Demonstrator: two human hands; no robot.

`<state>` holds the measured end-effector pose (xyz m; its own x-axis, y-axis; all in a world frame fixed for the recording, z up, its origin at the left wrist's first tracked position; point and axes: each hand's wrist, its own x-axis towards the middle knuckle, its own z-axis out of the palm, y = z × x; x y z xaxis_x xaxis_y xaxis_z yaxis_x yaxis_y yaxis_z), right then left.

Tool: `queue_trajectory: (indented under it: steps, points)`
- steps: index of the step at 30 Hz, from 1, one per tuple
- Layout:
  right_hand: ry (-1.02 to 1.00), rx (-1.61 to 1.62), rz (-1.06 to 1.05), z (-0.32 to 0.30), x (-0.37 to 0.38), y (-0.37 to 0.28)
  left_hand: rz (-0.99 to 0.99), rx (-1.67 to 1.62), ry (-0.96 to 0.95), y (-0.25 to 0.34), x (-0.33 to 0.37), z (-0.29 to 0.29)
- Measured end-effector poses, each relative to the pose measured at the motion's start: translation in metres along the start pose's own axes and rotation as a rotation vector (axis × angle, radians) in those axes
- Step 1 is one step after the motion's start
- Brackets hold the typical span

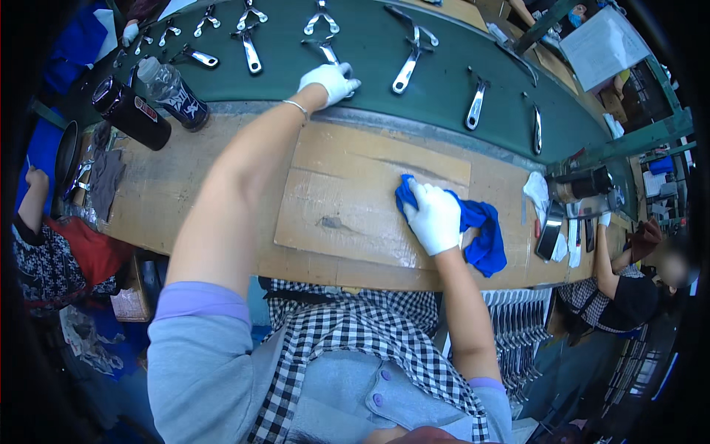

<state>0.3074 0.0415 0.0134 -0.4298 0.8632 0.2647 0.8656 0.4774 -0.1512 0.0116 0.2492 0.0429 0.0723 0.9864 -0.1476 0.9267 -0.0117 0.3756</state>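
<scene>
My left hand point(330, 83), in a white glove, reaches over the green belt point(288, 81). Its fingers are closed round the handle of a shiny metal forked-head tool point(328, 52), whose lower end is partly hidden by the glove. On the cardboard sheet point(333, 200) in front of me, my right hand point(435, 218), also gloved in white, grips a bunched blue cloth point(484, 240). The cloth trails off to the right of that hand. A similar tool with a broad polished handle point(404, 74) lies on the belt, right of my left hand.
Several more metal tools point(251, 55) lie spaced along the belt. A black flask point(132, 112) and a clear bottle point(175, 95) stand at the left. A phone point(549, 231) and a tape roll point(584, 185) are at the right. Co-workers sit on both sides; metal pieces hang on a rack point(518, 325) below.
</scene>
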Motion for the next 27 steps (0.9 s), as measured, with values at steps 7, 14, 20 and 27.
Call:
queue_trajectory:
  steps: [7, 14, 20, 27]
  points:
    - [0.036, -0.028, 0.012, 0.005, 0.0, -0.001, 0.384, -0.043, 0.067, 0.028, -0.17, 0.013]
    - [0.081, -0.076, 0.008, 0.006, -0.001, -0.003, 0.441, -0.198, 0.039, 0.015, -0.263, 0.071]
    - [0.081, -0.123, 0.0, 0.011, -0.001, -0.003, 0.029, -0.88, 0.033, -0.021, -0.257, 0.088]
    - [0.041, -0.062, 0.039, 0.001, 0.007, -0.004, 0.129, -0.67, 0.056, -0.014, -0.251, 0.081]
